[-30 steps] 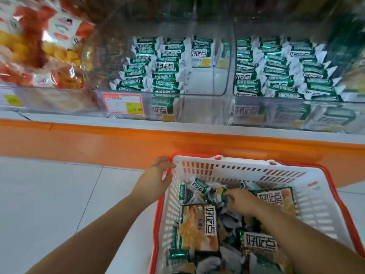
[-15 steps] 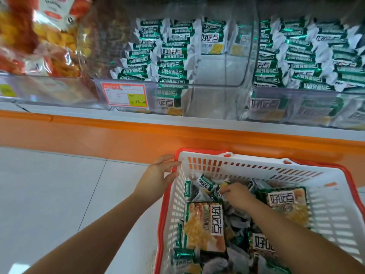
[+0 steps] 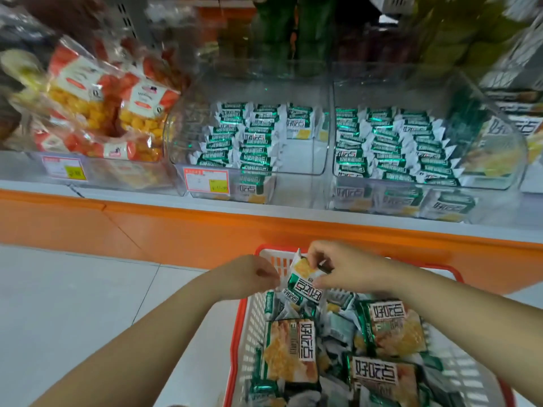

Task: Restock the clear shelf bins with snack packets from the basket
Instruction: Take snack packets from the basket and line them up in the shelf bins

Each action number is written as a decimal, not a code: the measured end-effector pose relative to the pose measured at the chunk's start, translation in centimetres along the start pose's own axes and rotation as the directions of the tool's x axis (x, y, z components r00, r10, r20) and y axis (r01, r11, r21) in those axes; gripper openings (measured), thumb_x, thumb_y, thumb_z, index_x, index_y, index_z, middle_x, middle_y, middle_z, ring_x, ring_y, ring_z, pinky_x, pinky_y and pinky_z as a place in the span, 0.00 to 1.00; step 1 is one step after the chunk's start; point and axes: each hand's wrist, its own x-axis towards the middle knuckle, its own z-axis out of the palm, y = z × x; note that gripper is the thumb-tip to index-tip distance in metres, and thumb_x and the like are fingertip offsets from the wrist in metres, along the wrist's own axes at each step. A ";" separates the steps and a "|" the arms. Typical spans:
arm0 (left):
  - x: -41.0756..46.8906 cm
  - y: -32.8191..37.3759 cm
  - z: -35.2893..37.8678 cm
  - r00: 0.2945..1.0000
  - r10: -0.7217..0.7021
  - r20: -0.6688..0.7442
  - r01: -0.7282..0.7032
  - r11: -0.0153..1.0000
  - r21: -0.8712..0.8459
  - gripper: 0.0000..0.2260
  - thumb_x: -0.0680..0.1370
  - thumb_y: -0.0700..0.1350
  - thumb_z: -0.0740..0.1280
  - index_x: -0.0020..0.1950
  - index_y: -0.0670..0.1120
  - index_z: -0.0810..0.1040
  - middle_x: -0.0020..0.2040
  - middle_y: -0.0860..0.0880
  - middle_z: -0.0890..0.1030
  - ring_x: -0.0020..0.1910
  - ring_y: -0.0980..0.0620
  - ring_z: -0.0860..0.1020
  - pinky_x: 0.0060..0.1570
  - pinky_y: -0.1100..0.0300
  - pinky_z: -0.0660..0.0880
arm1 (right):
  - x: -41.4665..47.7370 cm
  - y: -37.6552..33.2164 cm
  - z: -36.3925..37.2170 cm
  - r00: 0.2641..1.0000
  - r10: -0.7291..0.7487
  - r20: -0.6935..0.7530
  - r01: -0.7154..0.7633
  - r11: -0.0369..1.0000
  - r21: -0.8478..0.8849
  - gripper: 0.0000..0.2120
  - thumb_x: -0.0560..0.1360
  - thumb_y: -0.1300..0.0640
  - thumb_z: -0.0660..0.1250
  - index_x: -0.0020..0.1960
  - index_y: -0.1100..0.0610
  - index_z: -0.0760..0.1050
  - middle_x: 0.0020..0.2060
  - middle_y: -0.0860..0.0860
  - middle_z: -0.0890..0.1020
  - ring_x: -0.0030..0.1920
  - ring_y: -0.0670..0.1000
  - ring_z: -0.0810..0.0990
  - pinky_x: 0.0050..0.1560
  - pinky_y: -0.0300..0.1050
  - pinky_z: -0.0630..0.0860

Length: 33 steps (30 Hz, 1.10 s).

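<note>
Orange snack bags (image 3: 97, 113): piled in the leftmost clear bin, above a yellow price tag (image 3: 75, 172).
Middle bin (image 3: 299, 160): two rows of green-and-white packets stand at its left side; its right part shows bare floor, with a few packets at the back.
Price label (image 3: 206, 183): red-edged, on the middle bin's front wall.
Left hand (image 3: 249, 276): raised over the basket's far left corner, fingers curled in toward a small packet; whether they touch it cannot be told.
Small packet (image 3: 304, 284): green and white, tilted, held above the basket's far end between the two hands.
Right hand (image 3: 349, 267): fingers (image 3: 318, 257) pinched shut on the small packet's top edge.
Basket (image 3: 235, 348): white with a red rim, on the floor below the shelf, full of loose packets.
Right bin (image 3: 499, 160): packed with rows of the same packets.
</note>
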 end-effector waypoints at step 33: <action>12.4 11.7 -16.0 0.716 0.269 -0.644 -0.093 0.951 0.295 0.17 0.78 0.44 0.67 0.67 0.45 0.73 0.62 0.45 0.77 0.51 0.50 0.75 0.48 0.63 0.68 | 1.8 -0.9 -12.4 0.832 -0.169 -0.528 0.312 0.930 0.193 0.18 0.78 0.53 0.64 0.64 0.35 0.70 0.58 0.38 0.74 0.48 0.34 0.75 0.44 0.30 0.67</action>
